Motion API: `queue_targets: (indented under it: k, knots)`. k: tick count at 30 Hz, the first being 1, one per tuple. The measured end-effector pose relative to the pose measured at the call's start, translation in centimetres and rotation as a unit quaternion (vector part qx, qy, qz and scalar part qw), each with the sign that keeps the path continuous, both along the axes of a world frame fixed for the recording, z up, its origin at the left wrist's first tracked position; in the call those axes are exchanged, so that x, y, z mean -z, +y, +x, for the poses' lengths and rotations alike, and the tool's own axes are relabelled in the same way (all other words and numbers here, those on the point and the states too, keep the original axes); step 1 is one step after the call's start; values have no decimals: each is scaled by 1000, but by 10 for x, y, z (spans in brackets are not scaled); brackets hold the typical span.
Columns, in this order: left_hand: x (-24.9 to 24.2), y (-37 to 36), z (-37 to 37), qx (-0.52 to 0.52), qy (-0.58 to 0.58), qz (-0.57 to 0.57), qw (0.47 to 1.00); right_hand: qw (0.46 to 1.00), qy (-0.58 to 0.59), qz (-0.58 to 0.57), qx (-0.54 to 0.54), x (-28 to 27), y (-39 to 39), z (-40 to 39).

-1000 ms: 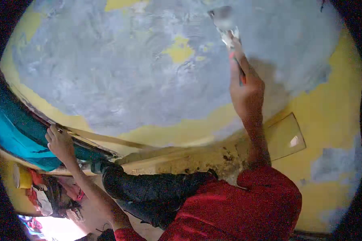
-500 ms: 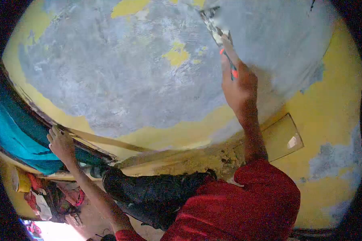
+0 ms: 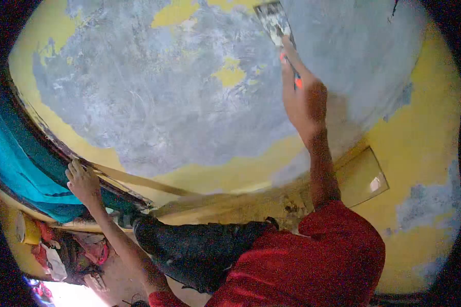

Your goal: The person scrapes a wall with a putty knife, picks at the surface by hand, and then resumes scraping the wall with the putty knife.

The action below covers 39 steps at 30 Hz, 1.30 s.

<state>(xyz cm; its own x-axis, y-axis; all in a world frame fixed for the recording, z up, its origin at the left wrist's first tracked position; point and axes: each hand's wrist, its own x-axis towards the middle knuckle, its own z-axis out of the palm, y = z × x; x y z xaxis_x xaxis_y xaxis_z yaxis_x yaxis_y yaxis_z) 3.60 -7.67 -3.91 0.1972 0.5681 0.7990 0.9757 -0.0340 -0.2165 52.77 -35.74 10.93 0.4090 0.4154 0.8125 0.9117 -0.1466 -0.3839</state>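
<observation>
My right hand [image 3: 306, 105] is closed around the red-and-black handle of a putty knife [image 3: 274, 20]. One finger stretches along its broad blade, which is smeared with pale filler and lies against the wall [image 3: 179, 117]. Grey-white coating covers much of that wall, with yellow paint showing through in patches and around the border. At lower left, the fingers of my left hand [image 3: 85, 185] curl over the dark edge of a frame [image 3: 61, 148]. Teal cloth [image 3: 23, 171] hangs just beyond that hand.
A yellow bucket [image 3: 27, 228] stands at lower left beside a heap of cloths and bags [image 3: 77, 253]. Bright light comes through an opening [image 3: 77, 295] below them. A framed rectangular panel [image 3: 362, 176] is on the wall to the right of my arm.
The putty knife's blade has turned more face-on and shifted slightly upward on the wall. My left hand keeps its hold on the edge while the view has moved a little.
</observation>
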Motion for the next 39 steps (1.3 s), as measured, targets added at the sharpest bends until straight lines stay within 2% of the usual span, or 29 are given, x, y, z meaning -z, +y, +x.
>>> queue_targets:
  k: [4,6,9,13,14,17,19,22,24,28,30,33,37,39]
  knots:
    - [-16,-19,14,0,-25,-44,999,1000,19,-8,9,2,-5,-3]
    - [-5,-8,5,-13,-12,-21,1000,998,-46,29,-11,16,-7,6]
    - [-2,-3,2,-5,3,16,1000,995,-88,54,-8,0,-9,0]
    - [-4,-8,8,13,-2,4,1000,997,-26,51,-47,-5,-11,-7]
    - [-7,-9,4,30,-9,2,1000,997,-38,48,-41,3,-12,-5]
    - [-2,2,-2,-27,20,-22,999,997,-55,47,-40,5,-11,-8]
    - [-7,-7,5,-23,3,-9,1000,998,-48,34,-29,-2,-13,-11]
    - [-17,-21,14,-3,-10,-17,1000,1000,14,-10,-16,-14,-11,-25]
    - [-15,-22,15,3,-22,-26,999,1000,-2,-2,-21,-15,-11,-28]
    - [-13,-13,4,-15,26,-12,999,997,-52,37,-39,-9,-5,-27]
    - [-12,-12,8,3,22,34,999,1000,-3,-2,-21,-22,-9,-35]
    - [-20,-21,16,21,-1,30,999,999,-6,-46,10,-43,-13,-51]
    - [-18,-21,11,21,-1,24,999,997,-51,24,-59,-18,-7,-42]
    - [-20,-21,14,6,-10,20,1000,999,-5,-14,-50,-18,-11,-48]
